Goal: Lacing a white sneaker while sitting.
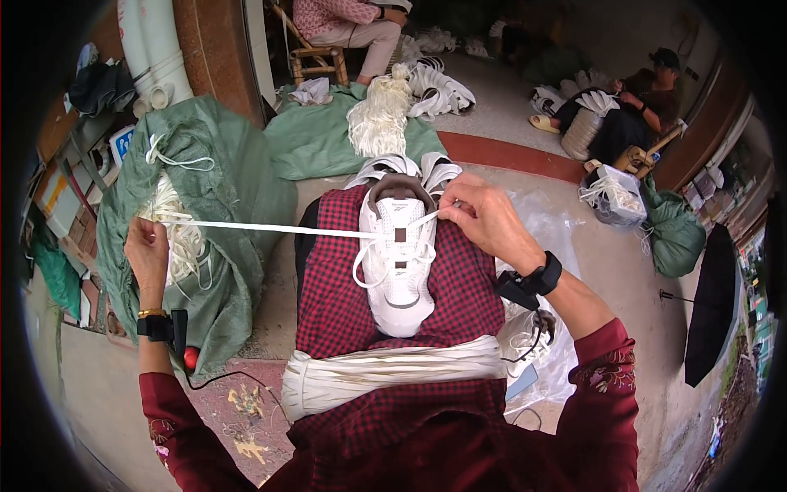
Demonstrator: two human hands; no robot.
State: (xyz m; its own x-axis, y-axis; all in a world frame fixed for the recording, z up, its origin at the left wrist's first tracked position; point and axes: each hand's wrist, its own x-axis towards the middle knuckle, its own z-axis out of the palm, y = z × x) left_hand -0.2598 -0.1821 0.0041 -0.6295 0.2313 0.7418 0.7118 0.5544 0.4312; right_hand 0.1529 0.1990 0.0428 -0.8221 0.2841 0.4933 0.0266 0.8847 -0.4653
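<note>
A white sneaker (pixel 399 305) rests on the red-and-black checked cloth (pixel 332 279) over my lap, its toe toward me. White shoelace (pixel 270 228) runs partly through its eyelets. My left hand (pixel 147 246), far out to the left, pinches one lace end and holds that length taut, almost level. Close by the shoe's upper right side, my right hand (pixel 484 215) pinches the short other length between thumb and fingers. A loose lace loop hangs at the shoe's left side. Across my lap lies a thick bundle of white laces (pixel 393 373).
A green sack (pixel 221 271) with white laces stands at left. Ahead, more laces (pixel 381 119) lie on a green sheet (pixel 311 148). White shoes (pixel 525 340) on clear plastic lie to my right. Beyond sit people (pixel 648 102) among shoes. A black umbrella (pixel 711 307) is far right.
</note>
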